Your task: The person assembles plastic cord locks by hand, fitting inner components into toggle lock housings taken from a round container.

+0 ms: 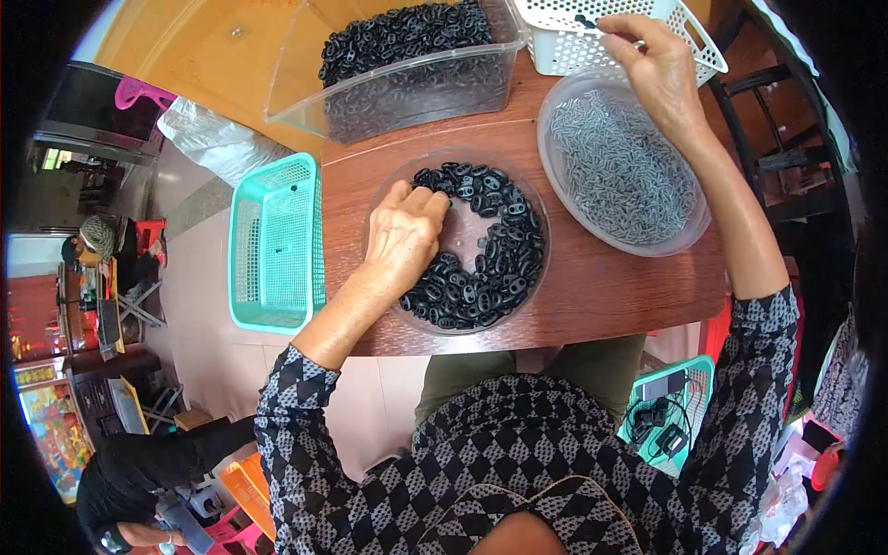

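Above a brown wooden surface [601, 287], the left hand [404, 231] is pictured lowered over a round clear tray [467, 236], its fingers curled down among small black pieces [511, 254] that are heaped in a ring around a bare centre. The pieces are spread beneath the fingertips and away to that hand's right, and by it they are far more closely attended than by the right hand [659, 79], which is raised well apart, farther out and to the right. Each loose piece is seen as oblong with paired holes, but no shared long axis is followed; they are turned every way. At the right hand, thumb and fingertips are pinched around a small dark piece [584, 20], held at the near side of a white perforated basket [560, 55]. Nearer the body from that hand, an oval bowl [638, 248] is filled with slim grey metal pins [615, 166], its right rim partly crossed by the forearm. Beyond the left hand, a clear bin [305, 111] is loaded with more black pieces; to its left, a teal mesh basket [282, 236] is set. Whether anything is gripped by the left hand cannot be told, since its fingertips are hidden behind the knuckles. The direction of the pinched piece is too small to be made out, and the white basket is cut off by the upper edge, its contents left largely unseen.
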A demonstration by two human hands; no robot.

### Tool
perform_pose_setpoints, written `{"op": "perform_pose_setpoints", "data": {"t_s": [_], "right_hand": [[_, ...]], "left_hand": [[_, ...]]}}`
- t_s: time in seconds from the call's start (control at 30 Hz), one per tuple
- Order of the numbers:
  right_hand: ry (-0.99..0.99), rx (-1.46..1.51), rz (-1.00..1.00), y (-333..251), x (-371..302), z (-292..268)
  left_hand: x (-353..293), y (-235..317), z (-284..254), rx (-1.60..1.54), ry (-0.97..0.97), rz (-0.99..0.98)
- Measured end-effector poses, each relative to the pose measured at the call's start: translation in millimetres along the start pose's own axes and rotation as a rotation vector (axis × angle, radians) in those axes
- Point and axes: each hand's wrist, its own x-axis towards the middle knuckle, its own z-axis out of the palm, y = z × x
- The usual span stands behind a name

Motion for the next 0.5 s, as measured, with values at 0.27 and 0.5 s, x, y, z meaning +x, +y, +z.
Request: {"op": "perform_pose_setpoints", "data": {"t_s": [0.27,0.5], "right_hand": [[-0.093,0.180,0.031,-34,-36,14],[-0.295,0.244,-0.122,-44,-67,34]], "left_hand": [[-11,-2,-10,0.010,-0.155,0.122],[-33,-9,-32,-0.023,-0.249,0.059]]}}
